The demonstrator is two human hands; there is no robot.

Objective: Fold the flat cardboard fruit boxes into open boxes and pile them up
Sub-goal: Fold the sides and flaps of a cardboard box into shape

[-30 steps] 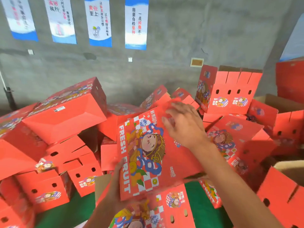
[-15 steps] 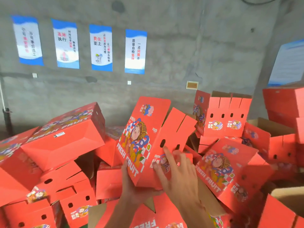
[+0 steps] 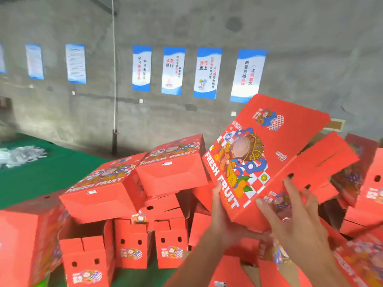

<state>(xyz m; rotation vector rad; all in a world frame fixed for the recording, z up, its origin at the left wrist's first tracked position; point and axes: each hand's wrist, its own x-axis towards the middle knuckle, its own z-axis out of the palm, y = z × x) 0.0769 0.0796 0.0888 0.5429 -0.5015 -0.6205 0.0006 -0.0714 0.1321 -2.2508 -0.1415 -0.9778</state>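
Observation:
A folded red fruit box [image 3: 267, 154] with a cartoon print and "FRESH FRUIT" lettering is raised and tilted at the right of the view. My left hand [image 3: 222, 216] grips its lower left corner from below, thumb up along the printed edge. My right hand [image 3: 298, 216] has its fingers spread and straight, pressing against the box's lower side panel. Below and to the left lies a heap of folded red boxes [image 3: 132, 206], some upside down, some showing round finger holes.
More red boxes [image 3: 366, 187] crowd the right edge. Green floor covering [image 3: 41, 172] shows at the left with white scraps [image 3: 20, 155] on it. A grey concrete wall with blue and white posters [image 3: 207, 73] stands behind, and a thin pole [image 3: 114, 79] runs down it.
The box has been lifted higher and to the right over the heap. My view has swung left and up, showing more wall and the green floor.

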